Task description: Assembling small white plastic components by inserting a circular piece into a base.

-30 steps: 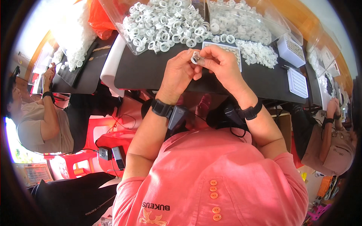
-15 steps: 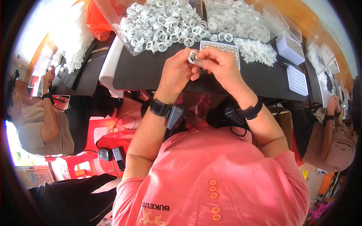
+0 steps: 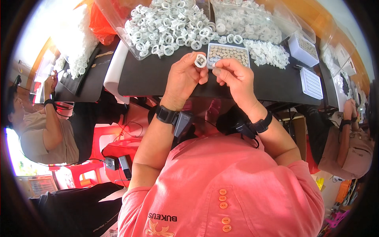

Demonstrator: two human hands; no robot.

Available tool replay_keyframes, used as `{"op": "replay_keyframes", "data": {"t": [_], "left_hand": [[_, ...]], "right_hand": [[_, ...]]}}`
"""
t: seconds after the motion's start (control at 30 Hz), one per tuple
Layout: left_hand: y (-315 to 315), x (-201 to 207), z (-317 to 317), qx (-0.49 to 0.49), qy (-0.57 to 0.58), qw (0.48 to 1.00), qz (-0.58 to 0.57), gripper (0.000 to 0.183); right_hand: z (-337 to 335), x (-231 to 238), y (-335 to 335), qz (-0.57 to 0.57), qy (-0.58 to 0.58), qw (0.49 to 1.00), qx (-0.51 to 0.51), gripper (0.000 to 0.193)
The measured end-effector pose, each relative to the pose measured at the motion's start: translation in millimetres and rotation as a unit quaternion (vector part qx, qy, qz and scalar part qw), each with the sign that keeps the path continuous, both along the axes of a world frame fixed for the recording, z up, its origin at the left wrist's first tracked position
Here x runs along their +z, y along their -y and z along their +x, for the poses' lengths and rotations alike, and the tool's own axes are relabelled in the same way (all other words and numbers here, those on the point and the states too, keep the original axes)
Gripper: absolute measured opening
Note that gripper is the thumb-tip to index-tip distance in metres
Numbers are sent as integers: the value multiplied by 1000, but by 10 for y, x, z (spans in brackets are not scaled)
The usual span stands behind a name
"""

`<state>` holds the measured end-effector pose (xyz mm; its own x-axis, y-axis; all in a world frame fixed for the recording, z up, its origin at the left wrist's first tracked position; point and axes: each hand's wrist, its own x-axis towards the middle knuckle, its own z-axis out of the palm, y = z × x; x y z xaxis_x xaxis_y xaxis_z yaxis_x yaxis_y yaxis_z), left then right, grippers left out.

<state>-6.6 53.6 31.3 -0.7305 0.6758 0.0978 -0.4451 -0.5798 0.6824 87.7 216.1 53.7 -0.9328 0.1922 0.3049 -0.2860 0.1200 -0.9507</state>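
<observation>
My left hand (image 3: 184, 74) is closed, thumb and fingers pinching a white plastic ring (image 3: 200, 61) whose round opening faces up. Just to its right, apart from the ring, my right hand (image 3: 237, 79) has thumb and forefinger pressed together. A tiny pale bit seems to show at those fingertips, too small to name. Behind the right fingers lies a white tray (image 3: 249, 59) filled with rows of small round tan discs (image 3: 228, 52). Part of its near side is hidden by my hand.
A clear bin heaped with white plastic rings (image 3: 169, 25) stands behind my hands, beside another bin of white parts (image 3: 248, 19). Small translucent pieces (image 3: 268, 54) are piled right. Farther right are a white box (image 3: 303, 49) and a gridded tray (image 3: 312, 83). People work at both sides.
My right hand has drawn away from the ring, to the right and slightly nearer me. The ring now shows its face, and more of the disc tray is uncovered.
</observation>
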Motion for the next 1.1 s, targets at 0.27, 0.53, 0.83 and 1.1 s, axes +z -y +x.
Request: {"op": "replay_keyframes", "data": {"t": [0.27,0.53,0.83,1.1], "left_hand": [[-41,7,1,1,6,1000,-14,34],[2,5,-8,3,27,1000,16,33],[6,-4,-22,-11,17,1000,18,33],[-6,16,2,-7,16,1000,7,37]], "right_hand": [[25,-112,0,61,-47,996,-45,8],[199,67,-668,265,-109,937,-199,11],[71,252,-899,372,69,919,-115,10],[-222,237,-703,560,55,823,-84,13]]}}
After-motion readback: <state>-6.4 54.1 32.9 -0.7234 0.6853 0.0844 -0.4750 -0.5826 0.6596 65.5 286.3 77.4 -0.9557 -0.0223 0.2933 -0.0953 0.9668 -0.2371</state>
